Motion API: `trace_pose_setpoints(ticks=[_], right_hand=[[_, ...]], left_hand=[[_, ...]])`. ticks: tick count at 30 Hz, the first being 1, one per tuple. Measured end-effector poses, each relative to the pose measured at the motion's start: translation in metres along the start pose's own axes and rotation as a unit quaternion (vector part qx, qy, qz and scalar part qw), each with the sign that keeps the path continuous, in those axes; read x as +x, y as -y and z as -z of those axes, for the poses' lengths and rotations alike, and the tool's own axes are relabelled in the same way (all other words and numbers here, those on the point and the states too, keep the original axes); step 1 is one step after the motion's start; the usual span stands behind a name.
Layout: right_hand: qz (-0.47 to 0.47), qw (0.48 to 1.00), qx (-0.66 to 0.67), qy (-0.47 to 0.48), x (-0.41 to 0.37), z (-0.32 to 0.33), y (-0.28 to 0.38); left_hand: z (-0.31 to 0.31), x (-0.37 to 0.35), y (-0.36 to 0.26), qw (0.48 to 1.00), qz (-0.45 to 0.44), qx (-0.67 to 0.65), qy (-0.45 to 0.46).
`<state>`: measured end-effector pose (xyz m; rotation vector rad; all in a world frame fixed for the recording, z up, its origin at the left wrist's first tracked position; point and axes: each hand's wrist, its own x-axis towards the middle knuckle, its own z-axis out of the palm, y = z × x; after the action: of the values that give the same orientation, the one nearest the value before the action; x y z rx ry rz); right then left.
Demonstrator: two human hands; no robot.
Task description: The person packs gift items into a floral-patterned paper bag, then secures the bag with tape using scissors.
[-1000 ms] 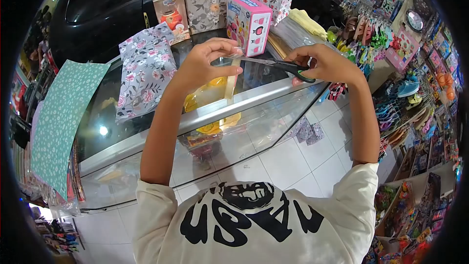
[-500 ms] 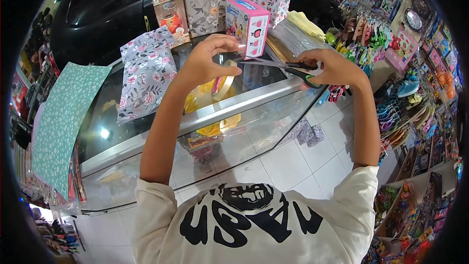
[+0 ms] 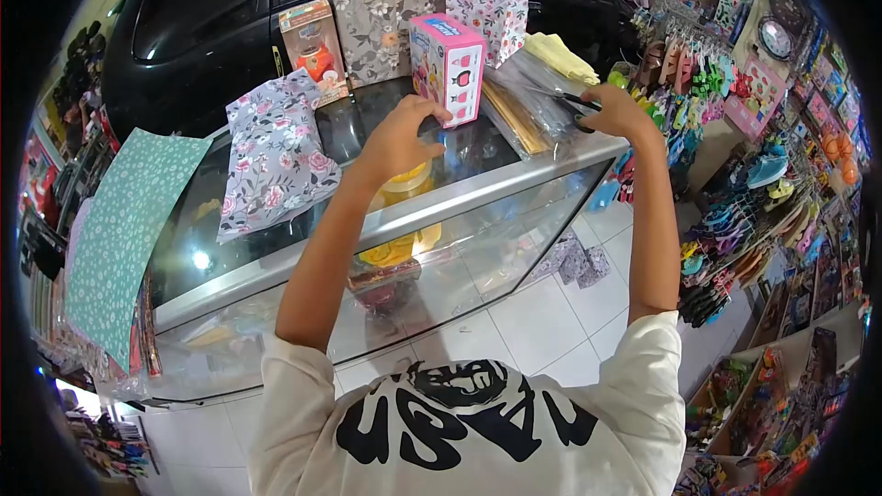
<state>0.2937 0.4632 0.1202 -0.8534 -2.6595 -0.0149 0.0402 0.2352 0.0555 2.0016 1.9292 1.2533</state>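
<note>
The right hand (image 3: 623,116) grasps the scissors (image 3: 582,102) above the plastic (image 3: 516,83) on the table (image 3: 501,174), long axis slanting, blades pointing left and away from the person. They have shifted right, farther from the left hand (image 3: 402,140), whose thumb and fingers stand parted near the pink box (image 3: 464,83).

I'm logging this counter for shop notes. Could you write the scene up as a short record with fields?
Left hand: open, beside the pink box; contact unclear
Right hand: at the scissors; grip unclear
Scissors: above plastic packs
Counter: glass top, metal edge
Picture left: green sheet, flowered parcel
Picture right: yellow bundle, behind the plastic packs
</note>
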Motion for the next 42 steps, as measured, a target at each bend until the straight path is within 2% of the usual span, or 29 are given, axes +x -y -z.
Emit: trace_pose_setpoints(ticks=[4, 7, 8, 10, 11, 12, 14, 17, 20, 23, 26, 32, 35, 38, 42], right_hand=[[0.07, 0.996, -0.032, -0.054, 0.002, -0.003, 0.006], [0.004, 0.998, -0.007, 0.061, 0.01, 0.013, 0.016], [0.005, 0.998, 0.035, 0.055, 0.003, 0.017, 0.021], [0.117, 0.98, 0.126, -0.103, -0.027, 0.015, 0.047], [0.16, 0.963, 0.163, -0.145, -0.042, 0.018, 0.072], [0.199, 0.941, 0.201, -0.185, -0.058, 0.017, 0.099], [0.238, 0.904, 0.337, -0.112, -0.088, 0.002, 0.137], [0.264, 0.896, 0.322, -0.155, -0.11, -0.025, 0.173], [0.246, 0.877, 0.405, -0.085, -0.113, -0.039, 0.181], [0.205, 0.838, 0.505, -0.041, -0.118, -0.051, 0.19], [0.17, 0.826, 0.536, -0.042, -0.118, -0.069, 0.197], [0.138, 0.784, 0.601, 0.068, -0.113, -0.08, 0.222], [0.138, 0.732, 0.658, 0.107, -0.108, -0.086, 0.235], [0.146, 0.654, 0.724, 0.163, -0.102, -0.093, 0.25], [0.119, 0.626, 0.74, 0.214, -0.099, -0.086, 0.272]], left_hand=[[0.004, -0.022, -0.023, 0.993, 0.046, -0.105, -0.009], [0.004, -0.039, -0.036, 0.987, 0.069, -0.142, -0.021], [0.004, -0.046, -0.045, 0.986, 0.096, -0.137, -0.023], [0.001, -0.06, -0.048, 0.986, 0.087, -0.138, -0.044], [-0.002, -0.067, -0.05, 0.985, 0.084, -0.14, -0.053], [-0.001, -0.072, -0.064, 0.967, 0.123, -0.216, -0.06], [-0.009, -0.083, -0.07, 0.962, 0.149, -0.212, -0.079], [-0.019, -0.101, -0.075, 0.962, 0.149, -0.205, -0.098], [-0.023, -0.121, -0.083, 0.951, 0.173, -0.236, -0.096], [-0.023, -0.135, -0.096, 0.926, 0.244, -0.262, -0.122], [-0.017, -0.149, -0.105, 0.924, 0.254, -0.244, -0.15], [0.0, -0.172, -0.09, 0.951, 0.189, -0.14, -0.201], [0.012, -0.179, -0.078, 0.966, 0.132, -0.03, -0.219], [0.033, -0.186, -0.067, 0.968, 0.07, 0.098, -0.221], [0.051, -0.194, -0.058, 0.959, 0.046, 0.135, -0.244]])
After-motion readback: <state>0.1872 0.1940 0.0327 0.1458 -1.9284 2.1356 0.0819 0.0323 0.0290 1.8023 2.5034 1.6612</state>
